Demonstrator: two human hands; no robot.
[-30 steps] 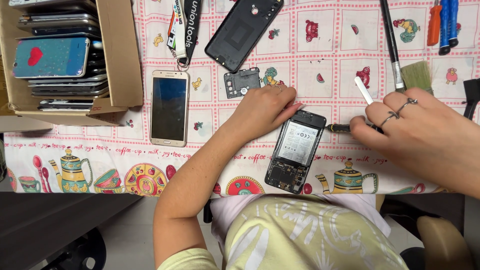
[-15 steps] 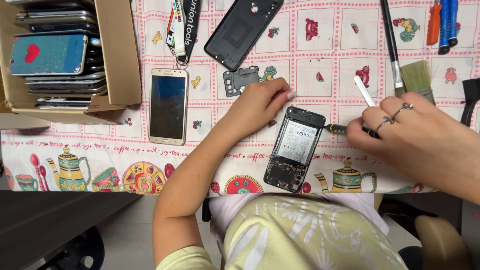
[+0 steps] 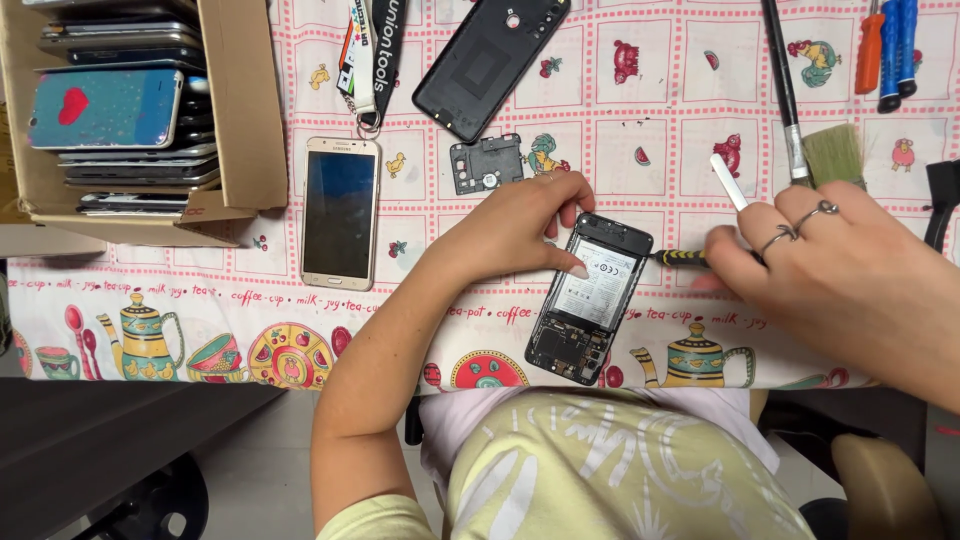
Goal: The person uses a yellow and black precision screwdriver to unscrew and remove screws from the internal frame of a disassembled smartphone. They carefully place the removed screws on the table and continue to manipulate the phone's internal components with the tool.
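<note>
An opened black phone (image 3: 590, 296) with its back off and its battery showing lies near the table's front edge. My left hand (image 3: 515, 225) rests on its upper left side, the thumb pressing on the battery. My right hand (image 3: 830, 270) holds a small screwdriver (image 3: 682, 258) with a yellow-and-black grip, its tip at the phone's upper right corner. A white stick-like tool (image 3: 728, 181) pokes out above my right fingers. The removed black back cover (image 3: 488, 62) lies further back, and a small black inner plate (image 3: 486, 164) sits just above my left hand.
A gold-rimmed phone (image 3: 340, 212) lies left of my arm. A cardboard box (image 3: 245, 110) at the left holds several stacked phones. A lanyard (image 3: 372, 52), a brush (image 3: 832, 152), a long black tool (image 3: 781, 80) and screwdrivers (image 3: 890, 48) lie along the back of the patterned tablecloth (image 3: 650, 120).
My right hand has brought the screwdriver left until its tip reaches the phone's corner. My left hand has shifted a little on the phone.
</note>
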